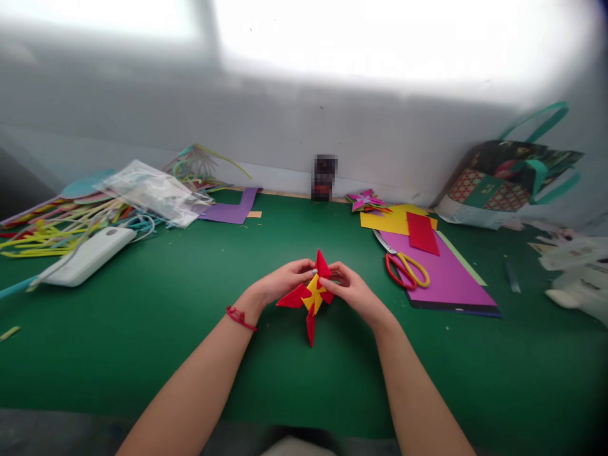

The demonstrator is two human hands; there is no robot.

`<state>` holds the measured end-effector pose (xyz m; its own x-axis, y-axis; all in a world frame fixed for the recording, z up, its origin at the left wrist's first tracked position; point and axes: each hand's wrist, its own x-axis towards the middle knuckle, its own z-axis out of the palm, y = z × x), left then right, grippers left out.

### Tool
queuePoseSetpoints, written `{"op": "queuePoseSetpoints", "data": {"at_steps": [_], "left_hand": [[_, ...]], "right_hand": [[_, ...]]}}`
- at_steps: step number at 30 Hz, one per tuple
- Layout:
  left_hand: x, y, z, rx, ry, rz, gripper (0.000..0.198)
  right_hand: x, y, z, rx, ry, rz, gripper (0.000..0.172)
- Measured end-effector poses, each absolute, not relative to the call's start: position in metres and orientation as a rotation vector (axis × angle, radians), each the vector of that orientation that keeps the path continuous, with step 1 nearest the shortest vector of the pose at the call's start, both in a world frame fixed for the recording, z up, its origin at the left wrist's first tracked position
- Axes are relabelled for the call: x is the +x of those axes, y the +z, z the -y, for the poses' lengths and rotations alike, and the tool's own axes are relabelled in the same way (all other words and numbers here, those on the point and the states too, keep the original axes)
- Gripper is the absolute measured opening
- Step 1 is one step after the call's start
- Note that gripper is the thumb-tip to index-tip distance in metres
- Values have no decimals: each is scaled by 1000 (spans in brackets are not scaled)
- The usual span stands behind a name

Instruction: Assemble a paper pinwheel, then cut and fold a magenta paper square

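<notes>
Between my two hands is a folded paper star [313,296] with a yellow centre and red pointed arms. My left hand [289,280], with a red cord bracelet [240,318] on its wrist, pinches the star near its top arm. On the other side my right hand [348,286] grips the star, its thumb on the front by the yellow centre. One red arm points left and another points down towards me. The right arm of the star is partly hidden by my right hand.
Scissors [407,271] lie on purple paper [451,278] at the right, near red [422,233] and yellow sheets [375,220]. Finished paper stars [365,201] sit behind. At the left are a white device [90,256], pipe cleaners [42,244] and plastic bags [156,190]. A gift bag [494,190] stands far right.
</notes>
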<state>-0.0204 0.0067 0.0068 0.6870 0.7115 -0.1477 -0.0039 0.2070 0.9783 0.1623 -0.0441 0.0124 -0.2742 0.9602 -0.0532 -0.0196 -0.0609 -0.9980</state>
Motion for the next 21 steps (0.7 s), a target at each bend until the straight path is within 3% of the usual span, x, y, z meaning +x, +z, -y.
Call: {"op": "queuePoseSetpoints", "data": {"at_steps": [4, 11, 21], "left_hand": [[-23, 2, -11, 1223, 533, -708, 30], [-18, 10, -1, 1064, 540, -606, 38], [-13, 15, 0, 1297, 639, -680, 29]], "right_hand": [[166, 8, 42, -1066, 1575, 1390, 42], [167, 4, 41, -1110, 1628, 1378, 31], [166, 9, 43, -1201, 1517, 1396, 25]]}}
